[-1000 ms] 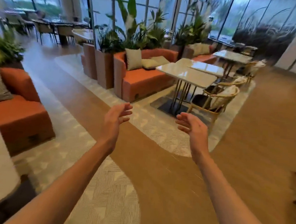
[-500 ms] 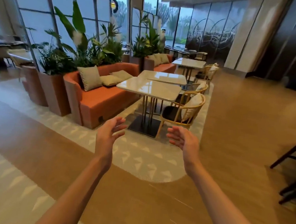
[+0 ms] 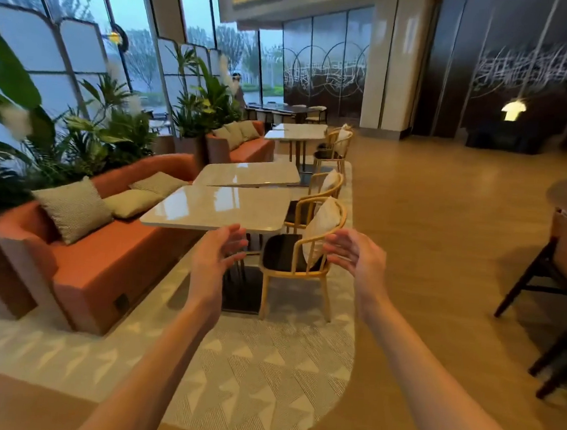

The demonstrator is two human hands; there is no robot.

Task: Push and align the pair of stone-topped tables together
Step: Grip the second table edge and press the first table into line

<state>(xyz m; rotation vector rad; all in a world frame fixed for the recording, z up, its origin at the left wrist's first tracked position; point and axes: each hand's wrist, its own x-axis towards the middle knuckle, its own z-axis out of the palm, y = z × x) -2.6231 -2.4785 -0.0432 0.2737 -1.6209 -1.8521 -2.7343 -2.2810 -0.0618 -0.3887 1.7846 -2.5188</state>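
Note:
Two pale stone-topped tables stand in front of me beside an orange sofa. The near table (image 3: pixel 219 207) and the far table (image 3: pixel 248 173) sit close, with a thin wedge-shaped gap between their tops. My left hand (image 3: pixel 217 255) is raised just below the near table's front edge, fingers relaxed, holding nothing. Further right, my right hand (image 3: pixel 353 255) hovers in front of the near chair, also empty. Neither hand touches a table.
An orange sofa (image 3: pixel 104 262) with cushions runs along the tables' left side. Two wooden chairs (image 3: pixel 301 256) with white cushions stand on the right side. A patterned rug (image 3: pixel 257 374) lies underfoot. A dark table and chair legs (image 3: pixel 560 267) stand at far right. Planters line the windows.
I have walked closer to the pair of tables and they now fill the middle of the view. Both hands stay raised and empty in front of me.

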